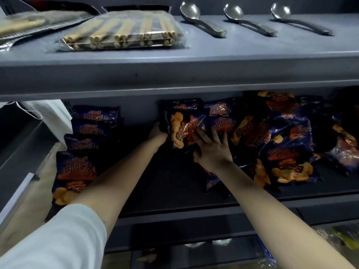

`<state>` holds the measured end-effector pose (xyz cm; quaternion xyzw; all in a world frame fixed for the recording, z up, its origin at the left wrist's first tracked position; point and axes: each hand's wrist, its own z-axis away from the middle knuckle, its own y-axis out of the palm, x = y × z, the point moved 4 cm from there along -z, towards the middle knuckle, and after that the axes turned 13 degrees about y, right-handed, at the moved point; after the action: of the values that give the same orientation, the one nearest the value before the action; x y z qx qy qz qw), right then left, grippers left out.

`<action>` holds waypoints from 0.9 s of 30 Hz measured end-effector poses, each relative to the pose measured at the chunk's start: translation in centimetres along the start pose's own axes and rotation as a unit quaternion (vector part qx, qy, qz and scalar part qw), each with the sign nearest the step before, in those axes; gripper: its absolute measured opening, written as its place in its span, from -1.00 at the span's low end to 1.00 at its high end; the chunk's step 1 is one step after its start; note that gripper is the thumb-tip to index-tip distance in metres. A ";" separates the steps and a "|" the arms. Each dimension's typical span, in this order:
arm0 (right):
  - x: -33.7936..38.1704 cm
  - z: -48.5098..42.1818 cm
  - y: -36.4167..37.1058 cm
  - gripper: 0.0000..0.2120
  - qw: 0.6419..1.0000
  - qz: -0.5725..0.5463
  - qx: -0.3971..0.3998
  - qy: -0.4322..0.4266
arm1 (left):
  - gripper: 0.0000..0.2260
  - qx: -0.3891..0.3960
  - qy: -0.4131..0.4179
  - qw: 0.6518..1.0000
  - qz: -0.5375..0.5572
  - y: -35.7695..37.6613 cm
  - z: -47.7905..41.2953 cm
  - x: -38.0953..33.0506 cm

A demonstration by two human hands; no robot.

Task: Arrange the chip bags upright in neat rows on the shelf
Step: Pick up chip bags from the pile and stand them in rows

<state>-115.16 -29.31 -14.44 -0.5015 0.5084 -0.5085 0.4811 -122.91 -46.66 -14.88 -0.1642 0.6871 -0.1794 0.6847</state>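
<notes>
Dark blue chip bags with orange chip pictures fill the middle shelf (pixel 174 193). At the left, a row of several bags (pixel 91 131) stands upright, one behind the other. A loose pile of bags (pixel 281 144) lies jumbled at the right. Between them stands one upright bag (pixel 180 131). My left hand (pixel 158 133) grips its left edge. My right hand (pixel 211 150) presses flat against its front lower right, fingers spread.
The upper shelf (pixel 213 53) carries a clear pack of chopsticks (pixel 124 33) and three metal ladles (pixel 202 20). Its thick front edge overhangs the chip shelf. A white cloth (pixel 50 115) hangs at the left. More packaged goods (pixel 345 237) sit on the shelf below.
</notes>
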 end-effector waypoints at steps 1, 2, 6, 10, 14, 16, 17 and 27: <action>0.0 0.0 0.1 -0.43 1.000 -0.002 0.000 -0.001 | -0.60 0.009 -0.002 1.000 -0.008 0.1 -0.3 0.5; 0.1 -0.1 0.1 -0.43 1.000 -0.004 0.000 -0.001 | -0.55 0.019 -0.003 1.000 -0.020 0.3 -0.5 0.9; 0.1 -0.2 -0.1 -0.43 1.000 0.000 -0.001 -0.003 | -0.69 0.003 -0.020 0.996 -0.091 0.1 -0.7 1.7; 0.2 -0.3 0.2 -0.42 1.000 0.009 0.003 -0.001 | -0.68 -0.083 -0.013 0.991 -0.107 -1.2 0.2 2.5; 0.2 -0.6 0.2 -0.38 1.000 0.018 0.009 0.010 | -0.73 -0.141 0.005 0.983 -0.120 -3.2 1.2 4.1; 0.3 -0.6 0.1 -0.37 1.000 0.013 0.011 0.015 | -0.72 -0.167 -0.004 0.981 -0.098 -4.2 1.8 4.7; 0.3 -0.6 0.1 -0.37 1.000 0.013 0.010 0.016 | -0.70 -0.177 -0.017 0.980 -0.086 -4.5 2.1 4.9; 0.4 -0.7 0.4 -0.37 0.999 0.028 0.007 0.024 | -0.32 -0.237 0.022 0.956 -0.173 -3.0 6.2 3.6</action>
<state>-115.84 -29.67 -14.85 -0.4708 0.5302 -0.5105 0.4865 -116.83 -51.15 -16.59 -0.4343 0.6856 -0.1309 0.5694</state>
